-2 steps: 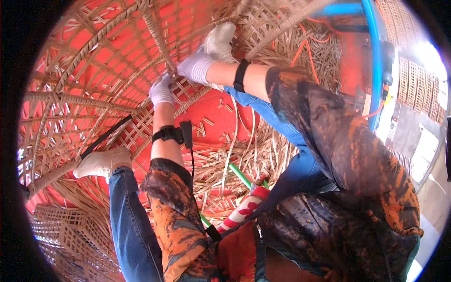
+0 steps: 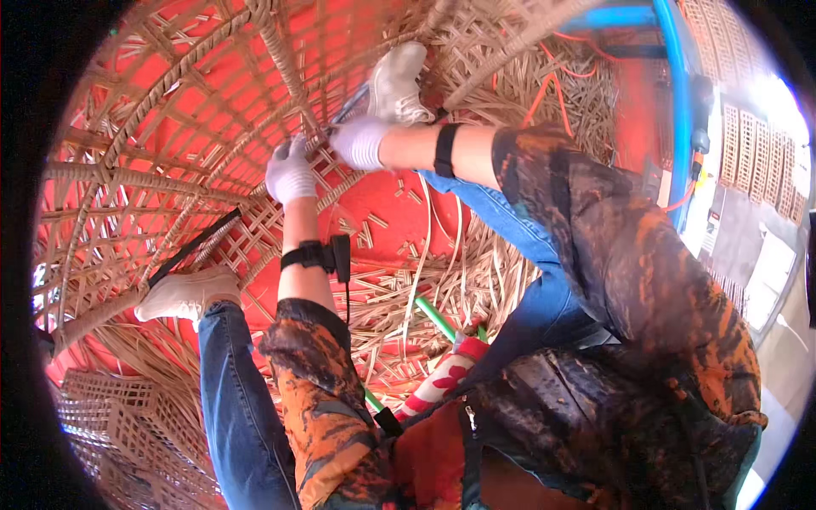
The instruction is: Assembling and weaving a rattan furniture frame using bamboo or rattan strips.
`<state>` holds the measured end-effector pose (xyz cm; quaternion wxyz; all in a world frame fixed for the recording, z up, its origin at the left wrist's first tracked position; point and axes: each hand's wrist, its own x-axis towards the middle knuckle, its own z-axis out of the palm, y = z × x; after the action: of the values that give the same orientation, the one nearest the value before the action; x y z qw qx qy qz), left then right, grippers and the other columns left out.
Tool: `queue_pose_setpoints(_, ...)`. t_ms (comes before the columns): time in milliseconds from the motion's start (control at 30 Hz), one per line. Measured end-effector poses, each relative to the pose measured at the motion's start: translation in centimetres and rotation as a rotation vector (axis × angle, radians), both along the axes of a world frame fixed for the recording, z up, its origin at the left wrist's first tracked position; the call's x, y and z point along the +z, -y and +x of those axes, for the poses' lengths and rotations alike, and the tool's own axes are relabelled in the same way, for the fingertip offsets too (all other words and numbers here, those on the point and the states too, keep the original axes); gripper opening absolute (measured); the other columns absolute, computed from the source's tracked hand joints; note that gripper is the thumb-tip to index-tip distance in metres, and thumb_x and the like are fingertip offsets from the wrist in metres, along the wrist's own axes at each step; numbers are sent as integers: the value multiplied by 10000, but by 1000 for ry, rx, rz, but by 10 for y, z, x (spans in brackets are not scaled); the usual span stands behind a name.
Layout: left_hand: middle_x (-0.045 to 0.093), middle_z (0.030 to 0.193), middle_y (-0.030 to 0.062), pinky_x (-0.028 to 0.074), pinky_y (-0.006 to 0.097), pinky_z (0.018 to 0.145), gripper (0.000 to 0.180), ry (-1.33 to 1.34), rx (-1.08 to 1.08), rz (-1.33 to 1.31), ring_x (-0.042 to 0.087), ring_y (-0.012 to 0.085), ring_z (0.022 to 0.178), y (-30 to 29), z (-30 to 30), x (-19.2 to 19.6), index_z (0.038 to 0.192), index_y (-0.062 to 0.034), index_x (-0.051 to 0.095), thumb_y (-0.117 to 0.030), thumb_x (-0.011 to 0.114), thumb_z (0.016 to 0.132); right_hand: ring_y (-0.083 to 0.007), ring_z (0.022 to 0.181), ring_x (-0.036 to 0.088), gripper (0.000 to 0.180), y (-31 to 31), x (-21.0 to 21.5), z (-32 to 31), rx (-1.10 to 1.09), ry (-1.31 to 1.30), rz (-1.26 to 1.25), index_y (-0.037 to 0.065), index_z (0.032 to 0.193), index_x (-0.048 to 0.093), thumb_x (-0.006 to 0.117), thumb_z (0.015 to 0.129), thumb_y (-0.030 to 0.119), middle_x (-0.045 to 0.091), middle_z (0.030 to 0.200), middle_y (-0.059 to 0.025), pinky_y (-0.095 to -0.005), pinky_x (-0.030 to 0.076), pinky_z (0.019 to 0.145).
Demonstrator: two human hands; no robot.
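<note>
A large woven basket frame point(image 2: 183, 183), made of tan strips with thick wrapped ribs, curves across the left and top. My left hand point(image 2: 291, 172), in a pale glove, is at its lattice near a rib, with fingers curled; what lies in them is hidden. Just to the right, my gloved right hand point(image 2: 360, 143) is low against the weave close to my right shoe point(image 2: 398, 83). Its fingers are blurred and partly hidden, so their grip is unclear. Beside it a thin grey-blue edge shows, too indistinct to name.
Cut strips point(image 2: 399, 314) litter the red floor covering point(image 2: 374, 217). My left shoe point(image 2: 189, 293) rests by the basket's edge and a black bar point(image 2: 194, 246). Orange cord point(image 2: 544, 93) and a blue frame point(image 2: 677, 110) stand at right; lattice pieces point(image 2: 127, 425) lie lower left.
My right hand has shifted slightly down and right, uncovering more of the shoe. My left hand has moved a little, and its wrist has turned.
</note>
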<state>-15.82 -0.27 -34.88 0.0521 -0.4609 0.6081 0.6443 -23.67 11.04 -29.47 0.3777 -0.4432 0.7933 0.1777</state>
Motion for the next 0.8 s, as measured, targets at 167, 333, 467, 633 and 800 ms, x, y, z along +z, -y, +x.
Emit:
queue_pose_setpoints(167,633,1084,167,456,393,863,407,-26,-387,-583,613,321,947,-5,10,13,1065,-187,691,-422,669,733,-316,722,667,221,10,58,84,262,359,-116,44,760,703,616,758,247,663,704,-159,-422,522,619)
queue_pose_setpoints(333,677,885,116,508,312,647,305,-178,-51,-51,643,162,738,8,20,-50,1070,-60,672,-259,615,846,-285,757,657,305,13,37,70,268,759,-52,45,832,699,556,786,310,674,793,-138,-416,517,689)
queue_pose_setpoints(467,679,848,80,503,256,549,276,-160,98,205,610,110,660,9,13,-53,1018,-5,680,-220,601,864,-316,908,637,236,14,8,-18,167,-9,-323,108,917,683,536,830,271,669,989,-118,-436,511,769)
queue_pose_setpoints(633,683,911,81,514,271,555,305,87,-68,98,630,135,693,7,-7,-27,1027,5,671,-236,625,846,-297,1026,600,365,2,-17,-49,-302,196,-473,162,1188,582,532,836,245,629,1118,-117,-417,463,890)
queue_pose_setpoints(800,644,777,70,454,313,525,446,314,-143,-220,567,136,602,70,26,-96,929,17,673,-393,714,756,-286,1101,564,355,74,1,-19,-70,302,-402,176,1196,579,507,857,257,605,1180,-99,-412,459,899)
